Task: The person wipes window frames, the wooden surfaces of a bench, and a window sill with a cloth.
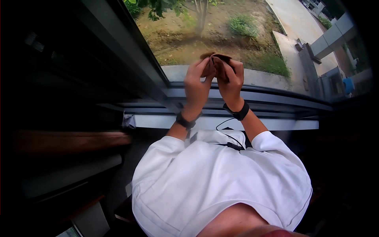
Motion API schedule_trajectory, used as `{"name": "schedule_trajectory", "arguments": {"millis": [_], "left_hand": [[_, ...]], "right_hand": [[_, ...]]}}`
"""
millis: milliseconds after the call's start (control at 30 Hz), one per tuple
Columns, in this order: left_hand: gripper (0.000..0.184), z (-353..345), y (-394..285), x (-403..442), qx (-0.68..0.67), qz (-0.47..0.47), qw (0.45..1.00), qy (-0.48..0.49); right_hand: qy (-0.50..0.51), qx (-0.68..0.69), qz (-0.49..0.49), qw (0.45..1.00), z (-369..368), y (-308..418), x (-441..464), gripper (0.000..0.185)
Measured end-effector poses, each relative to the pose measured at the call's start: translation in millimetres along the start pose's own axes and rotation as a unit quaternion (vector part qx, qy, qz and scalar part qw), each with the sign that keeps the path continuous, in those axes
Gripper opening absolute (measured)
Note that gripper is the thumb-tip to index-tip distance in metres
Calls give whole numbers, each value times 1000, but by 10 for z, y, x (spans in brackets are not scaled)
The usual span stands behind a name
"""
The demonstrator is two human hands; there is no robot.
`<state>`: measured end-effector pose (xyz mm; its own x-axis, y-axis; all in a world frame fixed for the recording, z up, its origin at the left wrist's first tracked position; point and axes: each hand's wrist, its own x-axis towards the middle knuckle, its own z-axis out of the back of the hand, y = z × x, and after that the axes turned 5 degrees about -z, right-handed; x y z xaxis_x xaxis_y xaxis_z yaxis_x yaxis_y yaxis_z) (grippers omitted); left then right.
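A folded brown cloth [221, 68] is bunched up between my two hands, in front of the window glass [173, 47]. My left hand [195, 85] grips its left side, slightly blurred, with the fingers closed. On the other side, the fingers of my right hand [233, 79] are wrapped round the cloth's right part. Both hands are close together and raised above the window's lower frame [260, 96]. Whether the cloth touches the glass, I cannot tell. Each wrist wears a black band.
A white sill [276, 125] runs along below the window frame. At its left end lies a small greyish crumpled item [129, 121]. A dark upright frame [138, 59] stands to the left, and a brown padded edge [75, 142] is lower left. Outside are soil, plants and paving.
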<state>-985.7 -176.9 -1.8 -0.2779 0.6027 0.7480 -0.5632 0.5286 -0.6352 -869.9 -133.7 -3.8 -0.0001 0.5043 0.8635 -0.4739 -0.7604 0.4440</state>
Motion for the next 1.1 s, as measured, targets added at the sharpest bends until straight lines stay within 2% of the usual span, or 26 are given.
{"name": "schedule_trajectory", "arguments": {"millis": [133, 267, 467, 600, 633, 767, 867, 1000, 1100], "left_hand": [[48, -16, -234, 371, -24, -37, 999, -30], [45, -246, -372, 459, -46, -102, 993, -29], [45, -588, -185, -15, -51, -91, 993, 52], [45, -496, -53, -208, -28, -56, 995, 82], [45, -434, -36, -213, -24, -45, 995, 89], [50, -136, -42, 36, -19, -68, 997, 44], [50, 61, -89, 356, -4, -125, 992, -13], [51, 282, -77, 653, -34, -153, 985, -74], [51, 292, -8, 639, -23, -169, 981, -95]], "right_hand": [[-43, 9, 12, 999, 59, 167, 386, 44], [-73, -15, -12, 997, 263, 4, 382, 47], [-89, -82, -36, 992, 432, -402, -164, 44], [-34, -91, -72, 993, 358, -480, -450, 42], [-30, -53, -82, 995, 318, -446, -445, 41], [-30, -10, -41, 999, 131, -139, -121, 43], [-37, 11, -16, 999, -2, 102, 226, 41], [-84, 27, 89, 992, -276, 348, 668, 35], [-117, 17, 127, 985, -333, 411, 731, 40]]}}
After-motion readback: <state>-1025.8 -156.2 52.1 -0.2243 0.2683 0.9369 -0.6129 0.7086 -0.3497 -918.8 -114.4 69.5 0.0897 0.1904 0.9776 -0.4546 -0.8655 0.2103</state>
